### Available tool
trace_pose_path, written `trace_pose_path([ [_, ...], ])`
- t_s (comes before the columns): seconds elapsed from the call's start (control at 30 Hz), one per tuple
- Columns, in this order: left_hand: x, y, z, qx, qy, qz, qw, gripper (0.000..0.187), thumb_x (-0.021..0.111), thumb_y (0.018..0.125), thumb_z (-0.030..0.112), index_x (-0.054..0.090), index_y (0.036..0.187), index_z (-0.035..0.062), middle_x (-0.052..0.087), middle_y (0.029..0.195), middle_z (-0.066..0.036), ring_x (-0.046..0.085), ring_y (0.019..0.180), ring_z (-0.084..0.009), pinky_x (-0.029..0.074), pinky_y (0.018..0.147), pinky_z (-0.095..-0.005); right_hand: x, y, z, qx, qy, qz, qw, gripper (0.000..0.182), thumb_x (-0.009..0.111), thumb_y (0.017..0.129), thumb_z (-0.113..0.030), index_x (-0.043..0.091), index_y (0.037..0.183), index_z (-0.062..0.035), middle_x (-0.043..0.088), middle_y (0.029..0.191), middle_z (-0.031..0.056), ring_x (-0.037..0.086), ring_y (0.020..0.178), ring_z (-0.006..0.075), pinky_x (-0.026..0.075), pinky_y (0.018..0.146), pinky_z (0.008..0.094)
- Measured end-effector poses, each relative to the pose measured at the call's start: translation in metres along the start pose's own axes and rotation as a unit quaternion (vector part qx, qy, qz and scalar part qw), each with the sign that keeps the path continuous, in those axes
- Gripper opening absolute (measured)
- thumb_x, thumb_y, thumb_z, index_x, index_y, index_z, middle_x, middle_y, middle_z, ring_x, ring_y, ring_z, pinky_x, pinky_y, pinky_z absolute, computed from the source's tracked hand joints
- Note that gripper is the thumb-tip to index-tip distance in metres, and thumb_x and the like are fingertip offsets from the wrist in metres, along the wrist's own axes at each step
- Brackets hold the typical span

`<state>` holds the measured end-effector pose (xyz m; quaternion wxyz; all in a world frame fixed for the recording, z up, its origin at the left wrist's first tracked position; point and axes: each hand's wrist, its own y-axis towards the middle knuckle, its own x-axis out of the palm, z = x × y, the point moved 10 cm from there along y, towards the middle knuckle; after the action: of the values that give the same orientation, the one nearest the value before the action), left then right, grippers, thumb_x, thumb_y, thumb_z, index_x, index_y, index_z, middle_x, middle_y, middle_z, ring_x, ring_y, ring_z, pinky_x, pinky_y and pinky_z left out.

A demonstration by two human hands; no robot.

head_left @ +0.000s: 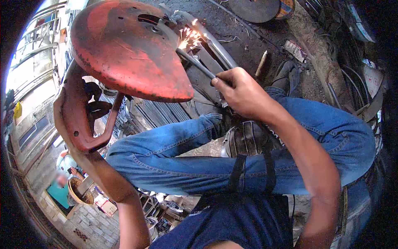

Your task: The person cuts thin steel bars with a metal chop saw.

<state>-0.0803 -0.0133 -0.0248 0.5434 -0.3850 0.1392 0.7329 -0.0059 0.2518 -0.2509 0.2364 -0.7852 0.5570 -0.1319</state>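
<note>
A chop saw with a scuffed red rounded guard [137,54] fills the upper left. Its reddish loop handle [85,141] hangs below the guard. My left hand [98,108] is closed around this handle; dark, shadowed fingers show through the loop, and the handle covers the rest. My right hand [242,91] grips the near end of a dark metal rod [195,64]. The rod's far end lies by the guard's edge, close to bright sparks [191,38]. A grey disc edge [166,35] shows there, but the exact contact point is hidden by glare.
A silvery metal bar [222,54] lies beyond the sparks. Large dark discs [257,8] rest on the ground at the top. A bundle of metal bars [163,110] lies under the saw. My bent legs [178,172] are close below. Another person [66,164] is near a basket [78,191].
</note>
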Motion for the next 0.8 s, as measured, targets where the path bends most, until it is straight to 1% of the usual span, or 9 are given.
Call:
trace_pose_path([
  [0.13,0.019,-0.026,0.031,0.052,-0.113,-0.040,0.991,0.044,0.043,0.097,0.031,0.055,0.110,-0.0093,0.065,0.093,-0.021,0.068,0.065,-0.0303,0.058,0.064,-0.0373,0.002,0.000,-0.001,-0.024,-0.014,0.006,1.000,0.028,0.058,0.092,-0.019,0.064,0.095,0.0089,0.058,0.066,0.0198,0.057,0.060,0.0217,0.044,0.060,0.0407],
  [0.2,0.019,-0.021,0.031,0.082,-0.071,-0.058,0.992,0.044,0.041,0.098,0.032,0.055,0.111,-0.0085,0.065,0.093,-0.021,0.068,0.066,-0.0310,0.057,0.065,-0.0373,-0.002,-0.005,-0.016,-0.157,-0.093,0.059,0.981,0.021,0.057,0.090,-0.014,0.061,0.087,0.0064,0.058,0.066,0.0248,0.061,0.065,0.0390,0.045,0.064,0.0478],
  [0.3,0.021,-0.007,0.030,0.240,0.301,-0.090,0.919,0.040,0.046,0.096,0.028,0.054,0.113,-0.0075,0.065,0.094,-0.020,0.068,0.066,-0.0287,0.057,0.064,-0.0353,0.003,-0.004,-0.008,-0.164,-0.134,0.072,0.975,0.014,0.055,0.088,-0.010,0.055,0.089,0.0045,0.059,0.074,0.0276,0.058,0.075,0.0483,0.045,0.068,0.0538],
  [0.37,0.001,0.006,0.001,0.045,-0.004,-0.068,0.997,0.035,0.061,0.087,0.014,0.052,0.114,-0.0069,0.065,0.091,-0.015,0.069,0.067,-0.0232,0.057,0.060,-0.0322,0.002,-0.007,-0.010,-0.160,-0.177,0.063,0.969,0.014,0.053,0.087,-0.008,0.053,0.093,0.0038,0.060,0.077,0.0277,0.059,0.075,0.0474,0.046,0.068,0.0538],
  [0.5,0.016,-0.009,0.010,0.003,-0.024,-0.058,0.998,0.039,0.066,0.084,0.013,0.051,0.114,-0.0067,0.064,0.088,-0.014,0.069,0.065,-0.0211,0.056,0.058,-0.0311,0.000,-0.012,-0.017,-0.176,-0.266,0.057,0.946,0.019,0.050,0.084,-0.005,0.051,0.100,0.0039,0.061,0.084,0.0273,0.062,0.076,0.0447,0.050,0.069,0.0516],
  [0.57,0.096,-0.070,0.099,0.306,0.435,-0.118,0.839,0.059,0.071,0.059,0.000,0.057,0.116,0.0029,0.065,0.086,-0.008,0.067,0.068,-0.0143,0.055,0.061,-0.0250,-0.001,-0.014,-0.023,-0.195,-0.298,0.079,0.931,0.015,0.049,0.084,-0.004,0.054,0.094,0.0052,0.063,0.079,0.0243,0.065,0.074,0.0411,0.053,0.067,0.0479],
  [0.7,0.063,-0.056,0.074,0.374,0.374,-0.097,0.843,0.064,0.071,0.058,0.000,0.055,0.120,0.0038,0.065,0.085,-0.008,0.067,0.068,-0.0149,0.055,0.060,-0.0255,-0.002,-0.016,-0.028,-0.225,-0.340,0.112,0.906,0.014,0.049,0.083,-0.002,0.057,0.090,0.0061,0.064,0.074,0.0212,0.068,0.070,0.0367,0.056,0.064,0.0436],
  [0.77,0.004,-0.004,0.013,0.105,0.062,-0.042,0.992,0.047,0.072,0.071,0.001,0.051,0.113,-0.0045,0.063,0.089,-0.015,0.069,0.066,-0.0236,0.057,0.061,-0.0314,0.000,-0.017,-0.032,-0.232,-0.346,0.123,0.901,0.014,0.049,0.083,-0.002,0.057,0.090,0.0058,0.064,0.075,0.0208,0.068,0.069,0.0358,0.056,0.063,0.0429],
  [0.8,0.014,-0.013,0.019,0.104,0.062,-0.041,0.992,0.047,0.072,0.071,0.001,0.051,0.113,-0.0045,0.063,0.089,-0.015,0.069,0.066,-0.0236,0.057,0.061,-0.0314,0.000,-0.019,-0.035,-0.239,-0.351,0.134,0.895,0.013,0.050,0.083,-0.002,0.058,0.090,0.0054,0.064,0.075,0.0204,0.068,0.068,0.0349,0.056,0.062,0.0423],
])
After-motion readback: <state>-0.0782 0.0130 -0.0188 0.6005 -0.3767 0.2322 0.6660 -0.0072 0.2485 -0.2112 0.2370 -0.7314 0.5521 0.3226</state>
